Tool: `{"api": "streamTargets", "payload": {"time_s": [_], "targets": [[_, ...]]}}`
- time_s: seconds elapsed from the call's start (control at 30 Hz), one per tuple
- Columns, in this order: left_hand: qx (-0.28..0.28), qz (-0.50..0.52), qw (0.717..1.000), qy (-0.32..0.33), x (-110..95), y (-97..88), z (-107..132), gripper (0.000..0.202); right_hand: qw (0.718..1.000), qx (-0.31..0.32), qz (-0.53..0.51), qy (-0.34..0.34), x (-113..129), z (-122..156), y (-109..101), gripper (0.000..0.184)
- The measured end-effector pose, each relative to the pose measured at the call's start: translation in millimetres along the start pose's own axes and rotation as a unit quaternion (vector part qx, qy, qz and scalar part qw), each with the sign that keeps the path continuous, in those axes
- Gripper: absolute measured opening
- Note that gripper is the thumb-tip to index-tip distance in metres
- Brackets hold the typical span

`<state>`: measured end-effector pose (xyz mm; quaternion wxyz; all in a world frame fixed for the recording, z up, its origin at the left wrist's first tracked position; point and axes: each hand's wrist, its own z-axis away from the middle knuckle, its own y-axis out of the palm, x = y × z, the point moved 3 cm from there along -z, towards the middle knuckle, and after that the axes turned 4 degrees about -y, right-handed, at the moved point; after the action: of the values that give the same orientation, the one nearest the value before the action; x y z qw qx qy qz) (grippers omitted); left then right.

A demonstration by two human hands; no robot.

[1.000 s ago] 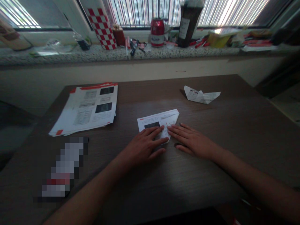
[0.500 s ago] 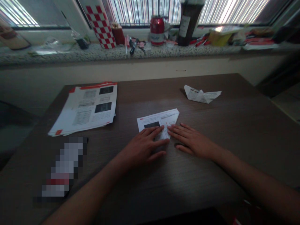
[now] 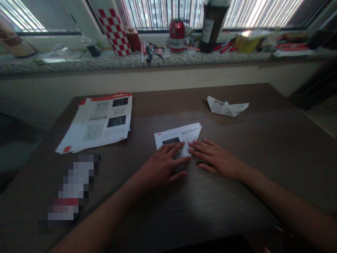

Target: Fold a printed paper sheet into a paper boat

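Note:
A folded sheet of printed paper [image 3: 191, 130] lies flat on the brown table, with slanted edges and a dark printed picture on it. My left hand [image 3: 167, 163] rests over its lower left part, fingers stretched out and slightly spread. From the right, my right hand [image 3: 217, 158] lies with extended fingertips on the paper's right side, its palm over the table. Both hands press down rather than grasp. The paper's lower left portion is hidden under my left hand. Farther back at the right sits a folded paper boat [image 3: 228, 109].
A stack of printed sheets [image 3: 92, 131] lies at the back left of the table [image 3: 163, 218]. In front of it is a pixelated oblong object [image 3: 71, 189]. Beyond the table, a granite windowsill [image 3: 110, 61] holds a red mug [image 3: 177, 37], a checkered container [image 3: 116, 33] and a dark bottle [image 3: 210, 30].
Hands and folded paper hold practically the same position. The whole view has shifted very slightly.

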<state>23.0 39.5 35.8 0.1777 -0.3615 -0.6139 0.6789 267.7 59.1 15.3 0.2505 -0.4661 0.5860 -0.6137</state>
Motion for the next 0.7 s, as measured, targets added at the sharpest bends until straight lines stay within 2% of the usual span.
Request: {"api": "streamTargets", "payload": {"time_s": [0.33, 0.53, 0.7], "targets": [[0.004, 0.008, 1.0, -0.006, -0.1, -0.8, 1.6, 0.048, 1.0, 0.0, -0.019, 0.01, -0.3, -0.2, -1.3, 0.067], [0.012, 0.0, 1.0, -0.009, -1.8, -3.2, 1.0, 0.049, 1.0, 0.016, -0.006, -0.004, -0.5, 0.9, -1.6, 0.06], [0.017, -0.009, 1.0, -0.006, -3.2, -4.0, 0.0, 0.048, 0.999, 0.029, -0.015, -0.007, -1.5, 2.5, -3.9, 0.065]]}}
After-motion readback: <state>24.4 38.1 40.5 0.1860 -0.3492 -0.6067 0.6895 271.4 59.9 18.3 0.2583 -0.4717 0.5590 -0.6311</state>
